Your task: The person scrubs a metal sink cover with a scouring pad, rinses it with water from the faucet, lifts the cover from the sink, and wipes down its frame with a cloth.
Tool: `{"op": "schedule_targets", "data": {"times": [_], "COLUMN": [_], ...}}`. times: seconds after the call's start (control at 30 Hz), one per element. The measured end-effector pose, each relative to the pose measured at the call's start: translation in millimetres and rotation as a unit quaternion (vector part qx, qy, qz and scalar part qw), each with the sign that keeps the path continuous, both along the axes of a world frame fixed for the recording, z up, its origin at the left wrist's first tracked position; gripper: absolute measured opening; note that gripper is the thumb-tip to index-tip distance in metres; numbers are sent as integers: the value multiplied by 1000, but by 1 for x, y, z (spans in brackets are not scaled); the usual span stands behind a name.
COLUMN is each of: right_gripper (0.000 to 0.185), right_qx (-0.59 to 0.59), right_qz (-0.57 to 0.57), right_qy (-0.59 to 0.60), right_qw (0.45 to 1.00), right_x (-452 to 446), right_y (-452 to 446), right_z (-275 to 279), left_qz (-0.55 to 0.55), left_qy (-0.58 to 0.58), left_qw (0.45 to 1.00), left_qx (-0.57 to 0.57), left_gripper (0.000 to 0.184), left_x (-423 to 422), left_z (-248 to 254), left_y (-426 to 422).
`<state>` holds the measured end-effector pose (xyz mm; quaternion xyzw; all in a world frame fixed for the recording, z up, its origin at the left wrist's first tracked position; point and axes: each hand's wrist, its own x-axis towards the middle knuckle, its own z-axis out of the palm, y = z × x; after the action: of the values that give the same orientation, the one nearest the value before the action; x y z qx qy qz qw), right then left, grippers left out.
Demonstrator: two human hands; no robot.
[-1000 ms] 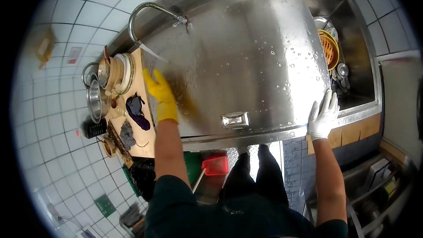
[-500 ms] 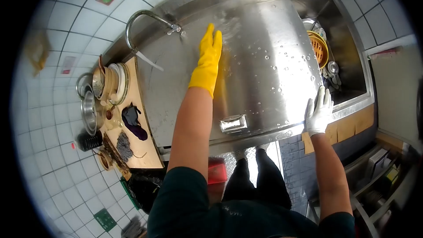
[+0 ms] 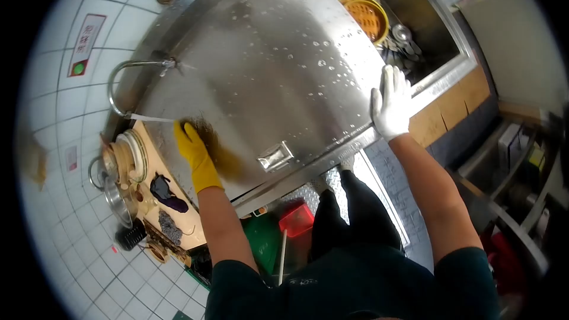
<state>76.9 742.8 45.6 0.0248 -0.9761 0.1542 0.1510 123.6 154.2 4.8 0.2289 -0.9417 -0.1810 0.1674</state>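
Observation:
My left hand point(image 3: 195, 155), in a yellow rubber glove, is over the left end of the wet stainless steel surface point(image 3: 237, 89), fingers stretched and nothing visible in them. Beside its fingertips, water runs from the curved faucet point(image 3: 121, 68). My right hand point(image 3: 392, 102), in a white glove, lies spread at the right front corner of the steel, by the sink basin point(image 3: 441, 12). Between the hands a metal handle point(image 3: 275, 156) is set in the steel. Water drops dot the surface.
The basin holds an orange basket point(image 3: 364, 18) and utensils. At the left, a wooden board point(image 3: 188, 223) bears stacked dishes point(image 3: 127, 157), dark cloths point(image 3: 169, 192) and a grey scrubber point(image 3: 170, 228). A red dustpan point(image 3: 296, 219) is below the front edge, shelves point(image 3: 510, 184) at the right.
My left hand swept from the left front to the middle back, then returned to the left end near the running water. My right hand stayed at the corner. The view has turned.

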Motion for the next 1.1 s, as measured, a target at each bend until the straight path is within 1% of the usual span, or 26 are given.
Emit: {"op": "schedule_targets", "data": {"times": [0.03,0.1,0.17,0.2,0.23,0.3,0.37,0.43,0.47,0.5,0.53,0.6,0.63,0.67,0.73,0.77,0.8,0.87,0.97,1.0,1.1], "right_gripper": [60,62,61,59,60,61,63,65,66,67,69,68,67,64,61,60,59,59,59,60,63], "right_qx": [-14,-14,-49,-53,-44,-56,-55,-60,-68,-75,-106,-82,-71,-66,-92,-104,-99,-104,-110,-111,76], "right_qz": [-1,-4,-5,-4,-5,-22,-24,-24,-24,-26,-27,-25,-25,-24,-18,-14,-9,-14,-3,5,-38], "right_qy": [5,28,4,30,32,24,28,23,15,6,-39,5,25,43,25,16,51,20,-21,-36,3], "right_qw": [1000,1000,999,998,999,998,998,998,997,997,993,996,997,997,995,994,994,994,994,993,996], "right_x": [1,2,4,4,4,6,8,8,7,10,10,9,9,8,7,7,6,7,4,4,6], "right_y": [0,2,0,1,2,3,4,6,8,8,8,10,11,11,11,11,11,11,13,14,4], "right_z": [2,-5,2,-2,-4,-10,-16,-21,-24,-26,-15,-28,-35,-32,-16,-11,-11,-7,-6,-6,-4], "left_qz": [-16,-56,-151,-173,-195,-240,-304,-384,-433,-444,-419,-318,-288,-167,-90,-117,-4,49,-34,-27,-33], "left_qy": [-8,25,59,41,25,36,69,112,67,34,28,14,41,12,55,109,13,-58,-126,-131,-105], "left_qw": [999,992,986,983,980,969,948,900,868,855,858,898,921,942,979,985,998,990,964,971,970], "left_qx": [47,115,40,32,24,54,68,171,234,266,295,304,261,289,174,60,-59,-118,-231,-199,-218], "left_gripper": [63,61,60,59,58,60,58,56,54,56,56,56,56,57,62,68,68,71,73,74,73], "left_x": [-18,-51,-80,-93,-106,-120,-123,-115,-109,-101,-92,-73,-54,-38,-2,27,53,94,131,134,148], "left_z": [7,2,-8,-4,2,4,6,10,20,13,16,25,43,60,46,19,12,9,-13,-9,-14], "left_y": [33,103,153,184,217,281,336,378,391,397,391,354,319,287,179,108,53,-4,-24,-13,10]}}
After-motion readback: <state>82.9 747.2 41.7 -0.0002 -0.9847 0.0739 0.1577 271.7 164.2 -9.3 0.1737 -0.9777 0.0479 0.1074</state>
